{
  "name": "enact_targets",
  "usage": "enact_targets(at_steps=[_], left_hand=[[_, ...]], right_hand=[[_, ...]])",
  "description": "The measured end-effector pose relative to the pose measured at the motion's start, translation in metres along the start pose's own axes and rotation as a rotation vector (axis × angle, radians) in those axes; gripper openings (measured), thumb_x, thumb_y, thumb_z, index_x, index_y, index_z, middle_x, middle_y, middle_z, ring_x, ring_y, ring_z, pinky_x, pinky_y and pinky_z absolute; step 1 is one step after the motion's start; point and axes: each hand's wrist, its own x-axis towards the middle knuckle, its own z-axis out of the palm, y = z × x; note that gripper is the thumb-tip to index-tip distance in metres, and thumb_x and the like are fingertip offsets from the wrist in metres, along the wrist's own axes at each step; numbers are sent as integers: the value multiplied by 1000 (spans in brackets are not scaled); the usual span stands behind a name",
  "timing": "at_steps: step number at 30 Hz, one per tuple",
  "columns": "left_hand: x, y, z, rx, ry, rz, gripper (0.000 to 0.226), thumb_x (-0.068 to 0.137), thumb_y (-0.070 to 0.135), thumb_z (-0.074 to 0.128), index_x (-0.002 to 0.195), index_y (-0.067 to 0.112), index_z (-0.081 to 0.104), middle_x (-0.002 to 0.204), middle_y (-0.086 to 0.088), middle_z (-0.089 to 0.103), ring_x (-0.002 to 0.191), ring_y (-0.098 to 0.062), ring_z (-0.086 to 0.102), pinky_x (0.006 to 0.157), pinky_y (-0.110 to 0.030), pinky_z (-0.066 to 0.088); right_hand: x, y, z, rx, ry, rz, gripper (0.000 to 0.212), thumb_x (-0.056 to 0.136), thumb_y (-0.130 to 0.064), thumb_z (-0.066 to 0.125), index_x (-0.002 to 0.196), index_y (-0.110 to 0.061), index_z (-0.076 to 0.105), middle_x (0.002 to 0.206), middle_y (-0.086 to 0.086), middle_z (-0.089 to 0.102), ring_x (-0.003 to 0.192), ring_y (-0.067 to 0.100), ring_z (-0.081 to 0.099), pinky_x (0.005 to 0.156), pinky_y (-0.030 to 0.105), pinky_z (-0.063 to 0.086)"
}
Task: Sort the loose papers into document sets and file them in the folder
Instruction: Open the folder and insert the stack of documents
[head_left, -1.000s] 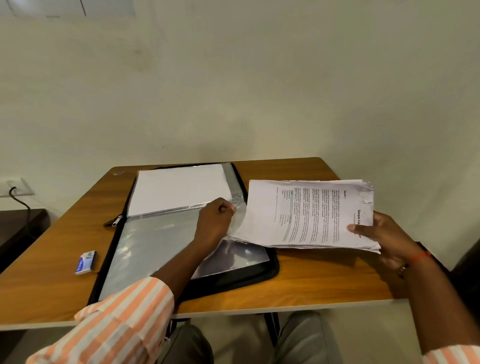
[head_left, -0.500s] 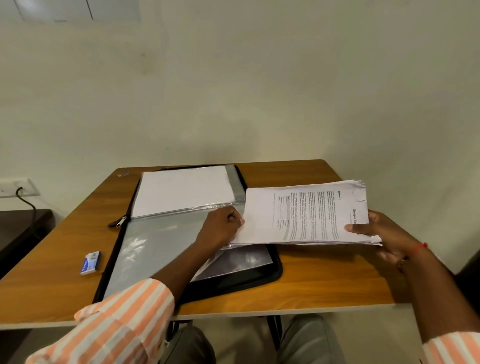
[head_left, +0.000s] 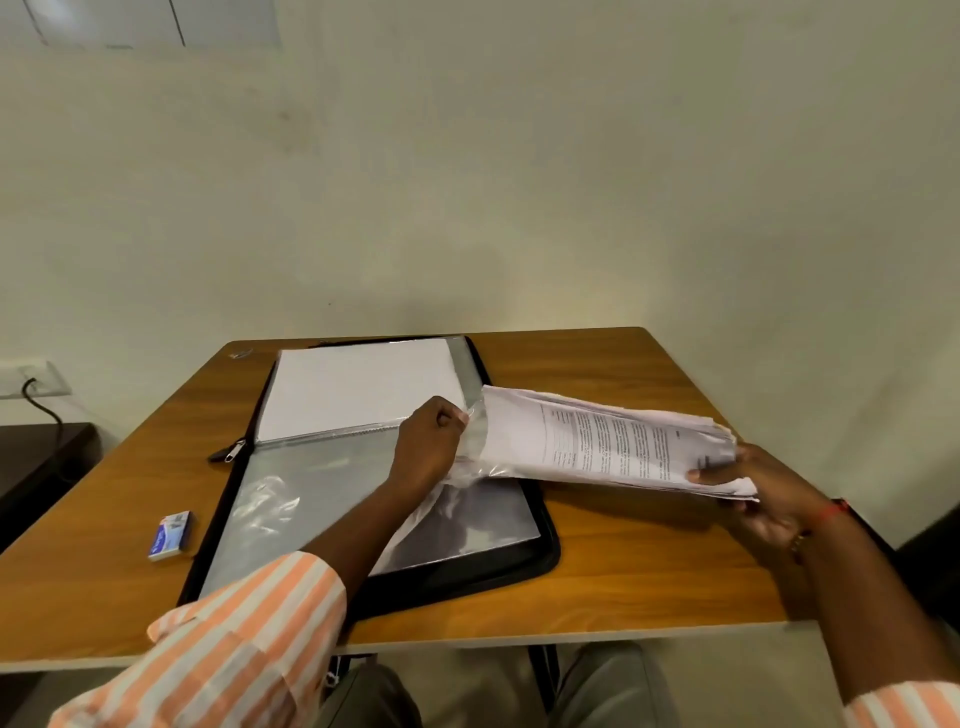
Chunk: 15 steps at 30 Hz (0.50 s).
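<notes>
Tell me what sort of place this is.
Probably an office or study room: a brown wooden table against a bare cream wall, an open black zip folder with clear plastic sleeves, and a white wall socket with a black cable.

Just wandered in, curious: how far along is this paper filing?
Done: a white set lies in the far sleeve of the folder. In hand: the left hand pinches a clear sleeve open while the right hand holds a printed stack at its mouth. Left: sliding that stack in; most of it sticks out.
</notes>
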Motion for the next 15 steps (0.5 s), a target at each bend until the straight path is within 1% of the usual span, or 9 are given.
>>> enact_targets(at_steps=[1,3,5,7,8,10,12,15], left_hand=[[4,2,-1,-8,1,-4,16,97,10,56,87,18,66,84,5,68,78,-14,62,71,-27,48],[13,5,-3,-24,3,-10,16,97,12,57,86,20,66,85,5,68,80,-16,63,76,-31,51],[20,8,-6,-41,5,-15,16,96,13,58,85,21,67,85,4,69,79,-17,63,80,-34,52],[26,12,-8,-50,3,-18,15,96,13,57,86,19,67,88,3,70,80,-18,64,80,-35,53],[29,14,-9,-54,6,-20,15,96,13,57,87,18,67,90,3,70,80,-18,64,80,-36,54],[35,18,-12,-61,14,-16,15,96,14,57,85,19,66,90,3,70,82,-19,65,79,-36,53],[43,21,-13,-51,14,-9,16,96,17,60,82,22,64,88,5,68,84,-20,65,74,-33,50],[49,28,-14,-15,-8,13,16,98,22,62,82,24,63,84,6,66,82,-17,63,71,-30,45]], right_hand=[[-1,-3,2,-17,3,-8,51,79,17,62,127,-3,61,120,23,68,95,29,71,54,23,58],[-4,-8,7,-29,6,-15,39,88,20,52,119,-2,62,108,22,69,71,18,73,47,18,53],[-4,-11,9,3,25,7,30,96,16,45,112,-3,62,86,16,69,47,11,65,36,14,45],[0,-12,8,-6,47,25,27,101,10,39,109,-4,61,61,9,64,35,8,54,30,12,37],[1,-13,7,-15,61,28,27,102,8,37,106,-4,61,52,6,61,31,7,50,28,10,33],[5,-14,6,-12,87,29,29,103,6,35,96,-6,60,45,5,57,29,7,47,28,9,31],[8,-16,3,7,104,42,30,102,7,34,93,-6,60,45,6,56,30,7,49,28,9,32],[20,-19,-4,39,107,102,25,103,5,36,96,-2,60,50,8,57,33,8,52,28,10,34]])
